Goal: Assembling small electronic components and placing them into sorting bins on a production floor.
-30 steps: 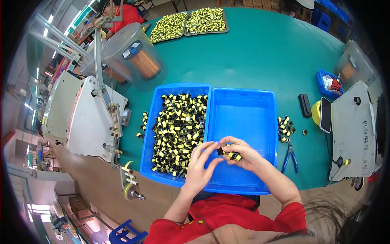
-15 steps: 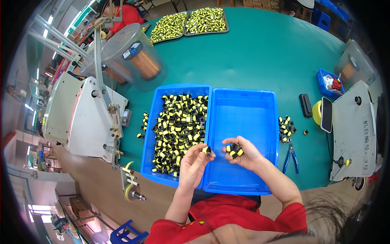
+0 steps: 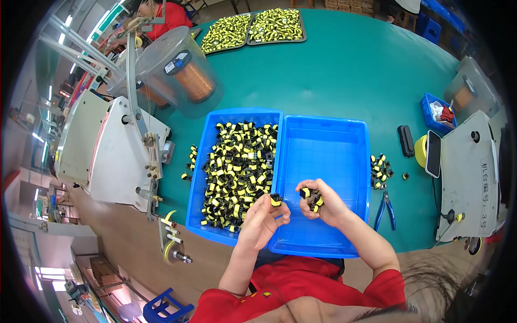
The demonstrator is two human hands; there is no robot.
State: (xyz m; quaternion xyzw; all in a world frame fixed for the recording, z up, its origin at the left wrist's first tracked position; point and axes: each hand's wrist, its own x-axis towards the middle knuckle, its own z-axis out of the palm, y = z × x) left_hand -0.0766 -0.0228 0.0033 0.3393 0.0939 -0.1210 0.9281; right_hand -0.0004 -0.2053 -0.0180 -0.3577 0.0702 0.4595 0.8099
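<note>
My left hand (image 3: 262, 222) pinches one small black coil bobbin (image 3: 276, 200) wrapped in yellow tape, held over the border between two blue bins. Over the right bin, my right hand (image 3: 327, 203) is curled around several more taped bobbins (image 3: 312, 199). Heaped bobbins of the same kind (image 3: 237, 167) fill the left blue bin (image 3: 196, 183). Nothing lies on the visible floor of the right blue bin (image 3: 323, 148). The two hands are close together but apart.
Loose bobbins (image 3: 381, 171) and blue-handled pliers (image 3: 385, 211) lie right of the bins. White machines (image 3: 121, 151) flank the table. A copper wire spool (image 3: 195, 82) stands in a clear tub. Trays of yellow parts (image 3: 277, 26) sit at the far edge, near another person (image 3: 171, 21).
My left hand has turned the bobbin in its fingertips, and its other fingers have spread a little. The bobbins in my right hand have shifted within its grasp.
</note>
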